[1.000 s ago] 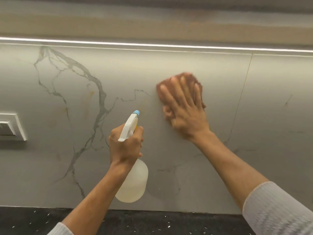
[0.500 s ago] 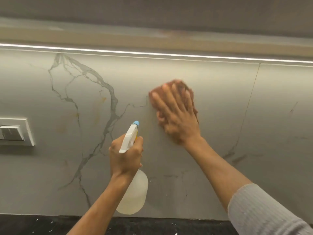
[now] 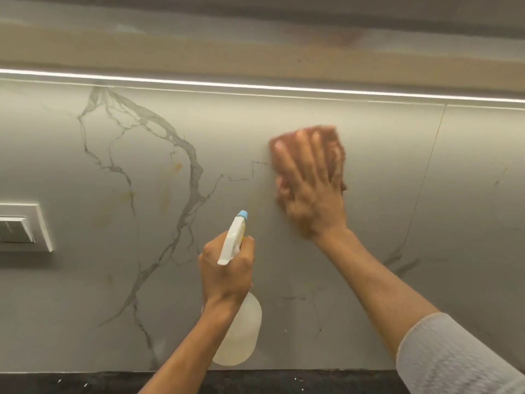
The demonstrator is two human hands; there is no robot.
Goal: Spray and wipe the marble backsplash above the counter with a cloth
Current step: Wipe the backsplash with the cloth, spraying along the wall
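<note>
Two hands are in view, both raised in front of the marble backsplash (image 3: 113, 280). The right hand (image 3: 309, 194) lies flat on a reddish-brown cloth (image 3: 338, 149), fingers straight and spread, pressing the cloth against the stone in the upper middle of the panel; nothing is gripped. Hand and cloth appear blurred. The cloth shows above the fingertips and along both sides of the palm. A grey ribbed sleeve (image 3: 454, 356) covers the right forearm at the lower right.

The left hand (image 3: 227, 274) is curled round the neck of a translucent spray bottle (image 3: 241, 336). The white trigger head with its blue nozzle tip rises above the knuckles and points at the backsplash. The bottle body hangs below the wrist, just above the bench (image 3: 85, 382), a dark speckled surface along the bottom edge.

A grey vein (image 3: 193, 172) runs down the stone left of the bottle. A white switch plate (image 3: 22, 227) sits at the far left. A vertical seam (image 3: 426, 180) divides the panels right of the cloth. A light strip (image 3: 255, 88) runs along the top of the backsplash.
</note>
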